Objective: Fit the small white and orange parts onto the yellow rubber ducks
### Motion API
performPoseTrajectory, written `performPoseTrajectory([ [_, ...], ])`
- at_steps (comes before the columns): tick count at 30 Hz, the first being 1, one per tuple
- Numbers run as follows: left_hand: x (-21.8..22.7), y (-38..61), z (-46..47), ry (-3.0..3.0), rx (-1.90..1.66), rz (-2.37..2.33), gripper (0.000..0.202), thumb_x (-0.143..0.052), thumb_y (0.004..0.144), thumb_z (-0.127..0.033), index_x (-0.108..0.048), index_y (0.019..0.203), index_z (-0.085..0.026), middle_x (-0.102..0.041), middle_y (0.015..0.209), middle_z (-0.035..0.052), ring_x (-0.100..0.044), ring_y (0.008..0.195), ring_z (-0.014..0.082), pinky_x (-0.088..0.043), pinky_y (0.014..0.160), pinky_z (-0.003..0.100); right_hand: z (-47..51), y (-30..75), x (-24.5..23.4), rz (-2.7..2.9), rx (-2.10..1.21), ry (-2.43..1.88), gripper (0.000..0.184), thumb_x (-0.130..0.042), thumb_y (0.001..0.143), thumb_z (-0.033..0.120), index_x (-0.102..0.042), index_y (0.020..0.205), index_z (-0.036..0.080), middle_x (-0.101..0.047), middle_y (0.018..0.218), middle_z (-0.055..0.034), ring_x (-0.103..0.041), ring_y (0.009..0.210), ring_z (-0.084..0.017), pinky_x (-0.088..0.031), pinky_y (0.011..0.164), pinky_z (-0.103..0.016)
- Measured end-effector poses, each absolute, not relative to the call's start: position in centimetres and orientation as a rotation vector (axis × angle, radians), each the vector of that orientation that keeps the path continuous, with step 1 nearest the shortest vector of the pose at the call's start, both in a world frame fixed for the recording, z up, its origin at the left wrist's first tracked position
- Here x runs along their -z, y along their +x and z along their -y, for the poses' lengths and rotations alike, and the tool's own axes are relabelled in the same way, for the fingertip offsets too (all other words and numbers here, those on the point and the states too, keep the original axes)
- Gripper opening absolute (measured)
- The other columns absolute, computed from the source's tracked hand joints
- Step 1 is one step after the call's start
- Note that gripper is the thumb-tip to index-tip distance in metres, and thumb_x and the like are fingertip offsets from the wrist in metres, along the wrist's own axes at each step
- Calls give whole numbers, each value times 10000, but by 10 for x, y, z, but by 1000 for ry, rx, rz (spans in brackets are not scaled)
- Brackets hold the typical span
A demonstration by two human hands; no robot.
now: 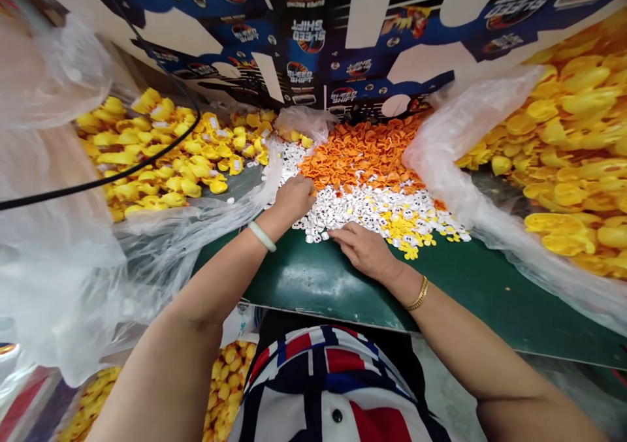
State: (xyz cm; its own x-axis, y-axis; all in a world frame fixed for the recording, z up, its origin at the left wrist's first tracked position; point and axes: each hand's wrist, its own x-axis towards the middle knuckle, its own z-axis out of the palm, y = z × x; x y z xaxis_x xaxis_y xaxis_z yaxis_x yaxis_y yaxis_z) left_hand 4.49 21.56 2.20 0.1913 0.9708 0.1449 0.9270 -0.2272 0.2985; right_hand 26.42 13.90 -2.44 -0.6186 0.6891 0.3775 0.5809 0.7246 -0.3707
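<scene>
My left hand (292,199), with a pale bangle on the wrist, rests curled in the heap of small white round parts (362,207), close to the edge of the orange parts pile (367,151); what its fingers hold is hidden. My right hand (362,249), with a gold bracelet, lies on the near edge of the white parts, fingers pressed together and pointing left on the green table (465,285). Small yellow star-shaped pieces (409,230) lie mixed among the white parts right of my right hand.
Clear plastic bags of yellow duck halves sit at the left (161,155) and right (573,142). A black cable (122,171) crosses the left bag. Blue printed cardboard (313,31) stands behind. More yellow parts (225,383) sit below the table edge.
</scene>
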Motion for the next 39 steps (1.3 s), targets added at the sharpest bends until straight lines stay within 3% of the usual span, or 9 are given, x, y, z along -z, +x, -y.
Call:
performPoseTrajectory([
  [4,-30,47,-179,2078,-761,-1679,50,-621,785,-154,-641,814,-189,-622,778,32,-551,730,181,-402,704,305,-142,264,18,1969,-808,-1041,208,-504,985,345,-626,1079,207,-647,824,-26,-616,730,-159,-518,711,-317],
  [8,-18,58,-135,1642,-977,-1393,410,-734,740,-224,-657,1142,-221,-629,830,-4,-569,691,136,-423,664,263,-137,258,10,1579,-1213,-1035,231,-590,924,428,-618,1014,216,-624,780,11,-591,618,-122,-525,587,-273],
  [11,-5,70,-112,1382,-1053,-1254,363,-769,704,-220,-715,1062,-195,-635,777,3,-560,637,119,-431,621,246,-130,254,9,1592,-1153,-984,201,-649,883,409,-668,946,219,-638,915,-19,-590,678,-117,-522,592,-267],
  [15,0,82,-95,1088,-1042,-1115,365,-791,695,-239,-722,1043,-153,-659,670,2,-594,605,123,-463,615,243,-123,250,11,1618,-1177,-1025,200,-644,887,399,-678,958,216,-659,876,-21,-590,681,-124,-517,584,-262],
  [21,3,78,-84,780,-1084,-1006,405,-800,723,-333,-738,1085,-163,-743,905,75,-712,763,178,-571,743,316,-123,246,12,1507,-1412,-1077,257,-651,862,450,-645,954,210,-655,790,7,-580,567,-105,-534,536,-261],
  [28,4,68,-82,864,-1160,-1189,308,-777,696,-233,-766,992,-150,-715,766,27,-618,644,114,-510,653,257,-120,244,7,1534,-1341,-1023,238,-685,845,421,-638,944,210,-642,799,12,-598,628,-110,-545,598,-269],
  [32,-1,70,-81,907,-1130,-1129,311,-802,655,-193,-752,959,-149,-726,805,31,-625,709,122,-484,688,250,-116,243,6,1661,-1272,-991,202,-662,872,406,-650,920,211,-656,855,-12,-607,666,-122,-544,616,-278],
  [35,3,72,-79,819,-1151,-1043,368,-846,614,-202,-735,960,-142,-736,870,52,-644,760,138,-493,713,260,-115,241,7,1631,-1341,-1008,205,-653,877,407,-645,925,208,-657,858,-9,-607,649,-115,-543,592,-265],
  [39,9,72,-76,769,-1219,-1052,383,-870,616,-276,-711,935,-135,-716,818,36,-614,676,116,-487,643,249,-117,241,10,1535,-1504,-1022,241,-665,865,434,-627,925,204,-642,780,16,-601,591,-100,-539,566,-247],
])
